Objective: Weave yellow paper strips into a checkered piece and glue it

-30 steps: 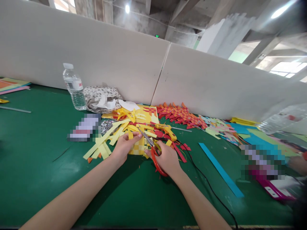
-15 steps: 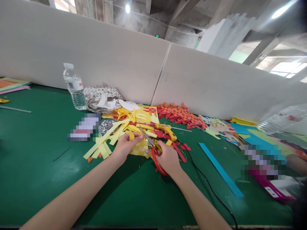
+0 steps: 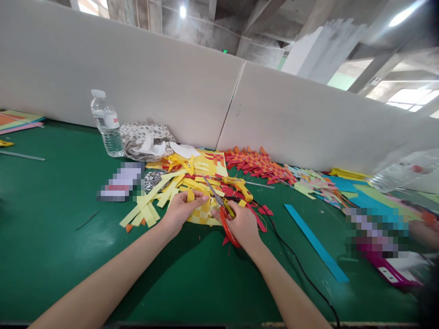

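Observation:
My left hand (image 3: 183, 208) pinches a yellow woven paper piece (image 3: 200, 214), checkered in two shades, with a strip end standing up by the fingers. My right hand (image 3: 242, 224) is closed round the handles of red-handled scissors (image 3: 229, 233), whose blades point up and away, close to the left fingertips. A yellow thing, perhaps part of the handle, shows at the right fingers; its kind is hard to make out. Yellow paper strips (image 3: 147, 210) lie fanned out left of the hands. Behind them rests a yellow glue gun (image 3: 238, 185) with a black cord.
Woven red-orange paper fish (image 3: 257, 164) are piled by the white partition (image 3: 164, 77). At the left stand a water bottle (image 3: 107, 123) and a cloth bag (image 3: 147, 137). A blue strip (image 3: 315, 242) lies right, near the cord. Another person's hand (image 3: 423, 233) is at the far right.
Both hands have shifted very slightly right. The scissors have turned a little more upright and the woven piece has tilted slightly.

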`<move>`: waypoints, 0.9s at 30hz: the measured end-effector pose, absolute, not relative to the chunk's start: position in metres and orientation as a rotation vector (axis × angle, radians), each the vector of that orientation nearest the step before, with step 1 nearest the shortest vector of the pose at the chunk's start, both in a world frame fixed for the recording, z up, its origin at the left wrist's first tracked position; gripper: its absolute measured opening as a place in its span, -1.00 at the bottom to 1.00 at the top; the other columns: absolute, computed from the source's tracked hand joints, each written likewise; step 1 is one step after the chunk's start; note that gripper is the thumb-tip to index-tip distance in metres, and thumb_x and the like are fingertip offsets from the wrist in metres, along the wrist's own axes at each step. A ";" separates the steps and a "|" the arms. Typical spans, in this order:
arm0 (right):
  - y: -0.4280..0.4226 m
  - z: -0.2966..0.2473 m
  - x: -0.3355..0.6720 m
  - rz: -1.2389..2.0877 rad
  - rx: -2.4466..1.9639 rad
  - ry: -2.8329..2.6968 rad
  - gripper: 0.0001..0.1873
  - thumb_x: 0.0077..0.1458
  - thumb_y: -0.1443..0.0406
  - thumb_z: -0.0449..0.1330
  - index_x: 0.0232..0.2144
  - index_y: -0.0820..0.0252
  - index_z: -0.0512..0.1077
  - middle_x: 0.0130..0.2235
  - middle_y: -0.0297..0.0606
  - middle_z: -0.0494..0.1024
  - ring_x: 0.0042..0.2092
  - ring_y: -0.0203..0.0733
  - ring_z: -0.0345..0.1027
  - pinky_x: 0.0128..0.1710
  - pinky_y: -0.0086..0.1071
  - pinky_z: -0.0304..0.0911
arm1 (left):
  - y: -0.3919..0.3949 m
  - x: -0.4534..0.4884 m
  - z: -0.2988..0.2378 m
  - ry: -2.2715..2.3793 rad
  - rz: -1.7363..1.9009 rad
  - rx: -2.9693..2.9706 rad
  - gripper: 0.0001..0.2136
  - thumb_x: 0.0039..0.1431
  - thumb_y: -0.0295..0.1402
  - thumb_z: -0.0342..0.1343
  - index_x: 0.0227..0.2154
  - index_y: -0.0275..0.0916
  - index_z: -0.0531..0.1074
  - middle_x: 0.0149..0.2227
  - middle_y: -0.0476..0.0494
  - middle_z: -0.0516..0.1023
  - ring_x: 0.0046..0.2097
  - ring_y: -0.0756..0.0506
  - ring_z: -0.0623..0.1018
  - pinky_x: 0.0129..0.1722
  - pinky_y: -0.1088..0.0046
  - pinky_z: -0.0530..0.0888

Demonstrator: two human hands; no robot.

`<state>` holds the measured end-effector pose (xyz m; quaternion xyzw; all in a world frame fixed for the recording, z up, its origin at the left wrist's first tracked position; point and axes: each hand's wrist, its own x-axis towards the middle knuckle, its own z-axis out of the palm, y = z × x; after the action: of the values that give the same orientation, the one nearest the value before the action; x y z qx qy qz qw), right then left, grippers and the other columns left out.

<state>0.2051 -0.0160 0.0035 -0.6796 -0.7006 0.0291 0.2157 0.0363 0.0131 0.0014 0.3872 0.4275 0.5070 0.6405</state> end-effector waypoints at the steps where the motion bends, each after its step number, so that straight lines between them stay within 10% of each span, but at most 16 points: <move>1: -0.016 0.004 0.206 0.083 -1.896 -1.921 -0.62 -0.03 -0.03 0.04 -0.59 0.12 0.15 -0.64 -0.44 0.26 -0.58 -0.31 0.15 -0.58 -0.50 -0.11 | 0.014 0.036 0.001 0.976 1.151 0.879 -0.72 -0.30 -0.23 0.34 -0.51 -0.26 0.46 -0.47 -0.06 0.54 -0.42 -0.04 0.49 -0.41 0.48 0.37; 27: -0.019 0.000 0.202 0.035 -1.864 -2.047 -0.63 -0.04 -0.05 0.04 -0.49 0.13 0.17 -0.56 -0.42 0.34 -0.55 -0.31 0.19 -0.55 -0.49 -0.11 | 0.016 0.036 0.003 1.004 1.243 0.809 -0.69 -0.38 -0.21 0.37 -0.53 -0.26 0.48 -0.51 -0.02 0.52 -0.42 -0.02 0.48 -0.44 0.53 0.37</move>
<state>0.2019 -0.0189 0.0003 -0.6616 -0.7265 0.0126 0.1851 0.0362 0.0155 0.0029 0.3527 0.4377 0.5417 0.6250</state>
